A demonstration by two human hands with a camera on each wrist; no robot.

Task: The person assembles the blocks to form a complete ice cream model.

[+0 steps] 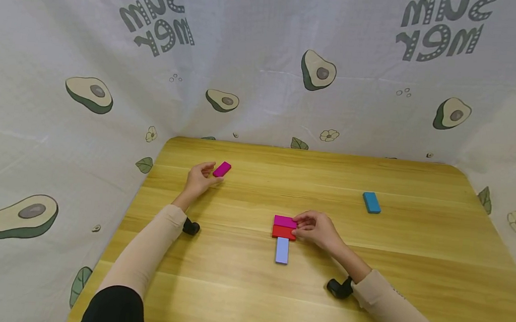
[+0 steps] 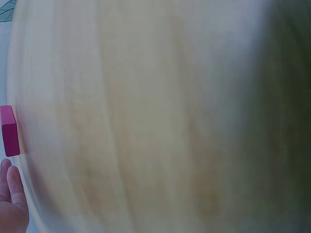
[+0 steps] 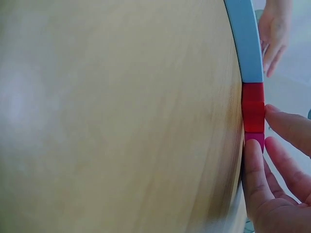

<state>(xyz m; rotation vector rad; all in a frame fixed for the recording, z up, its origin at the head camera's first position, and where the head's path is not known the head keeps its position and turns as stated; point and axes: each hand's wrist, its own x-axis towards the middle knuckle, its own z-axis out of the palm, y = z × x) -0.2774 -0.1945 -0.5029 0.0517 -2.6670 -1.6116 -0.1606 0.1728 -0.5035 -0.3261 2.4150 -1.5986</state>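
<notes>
My left hand [image 1: 199, 179] is at the far left of the table, beside a magenta block [image 1: 222, 169], its thumb and fingers spread near the block's left side. In the left wrist view, the fingertips [image 2: 14, 177] show a small gap from that block. My right hand [image 1: 318, 230] touches the right ends of a second magenta block [image 1: 284, 221] and a red block [image 1: 282, 232], which lie side by side. Its thumb is at the red block and its fingers at the magenta one. A light blue block [image 1: 282, 251] stands end-on against the red block's near side.
A darker blue block [image 1: 371, 203] lies apart at the right of the wooden table [image 1: 230, 280]. White cloth printed with avocados [image 1: 318, 70] hangs behind the table and along its sides. A black wrist device [image 1: 340, 288] sits under the right forearm.
</notes>
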